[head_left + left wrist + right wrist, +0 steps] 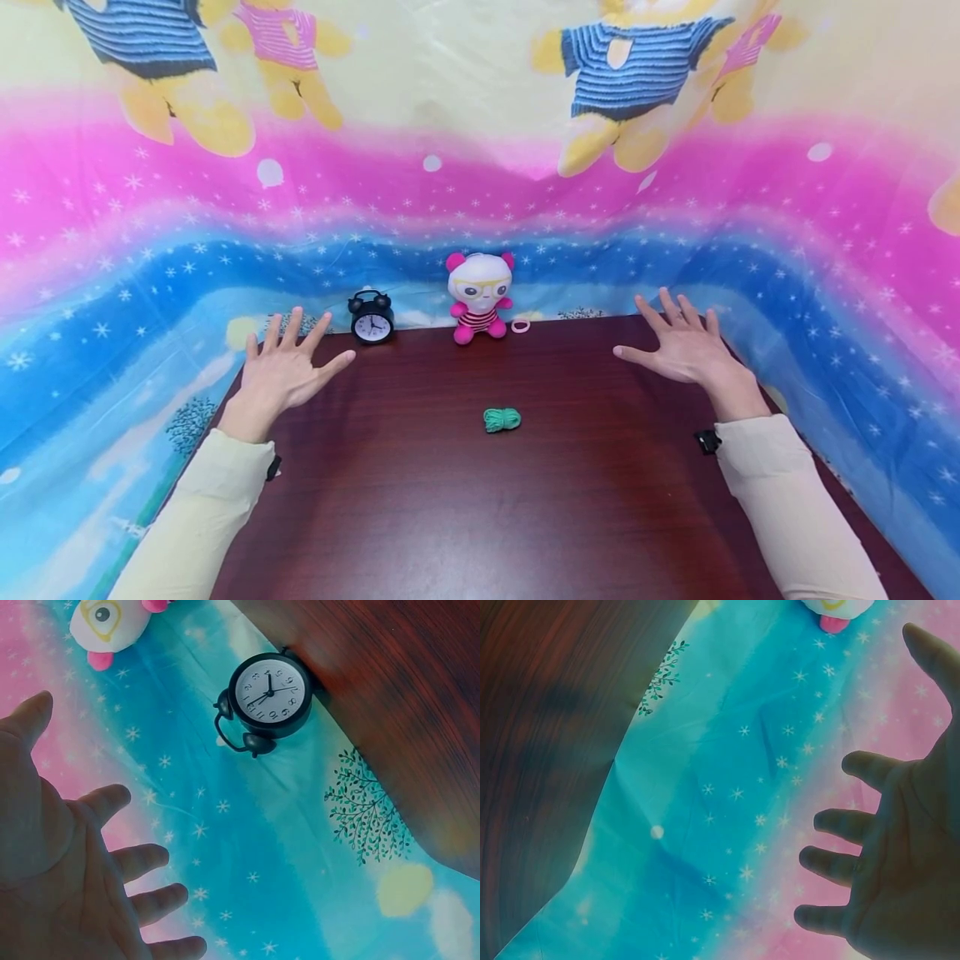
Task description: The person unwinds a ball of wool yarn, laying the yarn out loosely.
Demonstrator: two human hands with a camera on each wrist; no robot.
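My left hand [283,371] is held over the left part of the table, fingers spread and holding nothing. Nearest to it stands a black twin-bell alarm clock [372,318], which the left wrist view shows beyond the fingertips. My right hand [686,350] hovers over the right side, its fingers also spread, with nothing in it. Between the hands, a small bundle of green cord [502,419] lies on the table. A pink and white panda plush [480,296] with yellow glasses sits at the back edge, and a small pink ring [521,326] is beside it.
The dark reddish-brown wooden table [450,508] reaches back to a printed cloth [405,192] with bears and snowflakes. This cloth encloses the back and both sides. Dark devices [707,442] are strapped at both wrists.
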